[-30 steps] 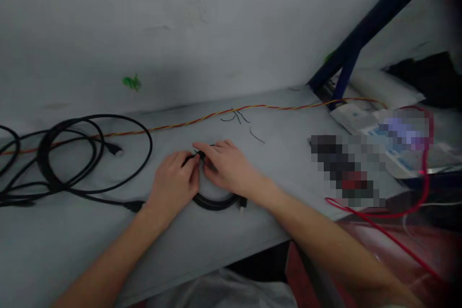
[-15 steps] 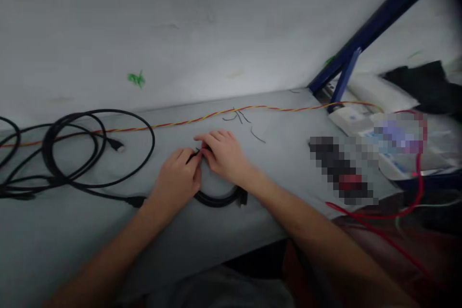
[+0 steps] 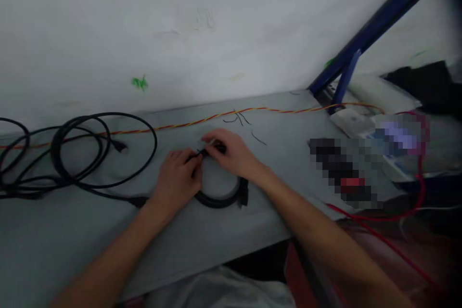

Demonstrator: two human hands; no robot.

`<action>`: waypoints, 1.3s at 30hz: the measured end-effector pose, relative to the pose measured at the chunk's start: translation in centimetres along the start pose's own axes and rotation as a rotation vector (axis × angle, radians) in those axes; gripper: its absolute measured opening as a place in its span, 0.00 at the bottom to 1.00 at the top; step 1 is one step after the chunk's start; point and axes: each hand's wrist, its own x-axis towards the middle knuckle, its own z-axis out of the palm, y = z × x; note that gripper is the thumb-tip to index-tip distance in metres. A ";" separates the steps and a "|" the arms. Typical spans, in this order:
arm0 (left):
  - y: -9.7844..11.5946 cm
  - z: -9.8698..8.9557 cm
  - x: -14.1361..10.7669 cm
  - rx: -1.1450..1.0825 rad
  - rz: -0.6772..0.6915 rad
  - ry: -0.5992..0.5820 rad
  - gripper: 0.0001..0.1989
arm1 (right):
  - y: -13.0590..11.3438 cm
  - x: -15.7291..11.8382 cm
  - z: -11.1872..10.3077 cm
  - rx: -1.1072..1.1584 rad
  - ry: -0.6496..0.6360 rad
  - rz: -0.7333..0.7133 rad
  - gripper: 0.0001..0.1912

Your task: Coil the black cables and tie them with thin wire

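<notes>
From the head view, the left hand (image 3: 176,183) is curled, its fingertips pinching a thin black strip (image 3: 198,154) at the top of a small black coil (image 3: 218,198) near the table's (image 3: 216,245) front edge. The right hand (image 3: 229,154) curls over the strip's far end; whether it grips is hidden. A tight, close pinch suits so small a piece. Toward the table's left end lies a looser black cable (image 3: 156,142), crossing a twisted red-yellow wire (image 3: 202,119).

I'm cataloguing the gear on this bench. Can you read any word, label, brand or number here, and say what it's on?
None can be read: the printed papers are too blurred, the pixelated black block is obscured, and the black cable's plug shows no legible marks.
</notes>
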 end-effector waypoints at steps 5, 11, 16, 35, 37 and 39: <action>-0.4 0.3 0.0 -0.129 -0.069 0.051 0.07 | 0.5 -1.0 -0.9 -0.219 -0.145 -0.210 0.09; -1.2 0.3 0.1 -0.319 -0.176 0.032 0.08 | 0.2 -1.1 -1.0 -0.376 -0.192 -0.275 0.11; -1.5 -0.1 0.5 -0.217 -0.176 -0.010 0.19 | 0.0 -1.1 -0.8 -0.451 -0.202 -0.258 0.12; -5.1 -3.3 10.2 -0.047 0.182 -0.715 0.10 | 0.7 -0.8 -0.3 -0.456 -0.130 -0.285 0.09; -6.2 -3.4 11.3 -0.123 0.230 -0.781 0.08 | 0.8 -0.7 -0.3 -0.449 -0.122 -0.286 0.09; -7.0 -3.4 11.9 -0.152 0.300 -0.785 0.12 | 0.8 -0.6 -0.3 -0.435 -0.124 -0.288 0.09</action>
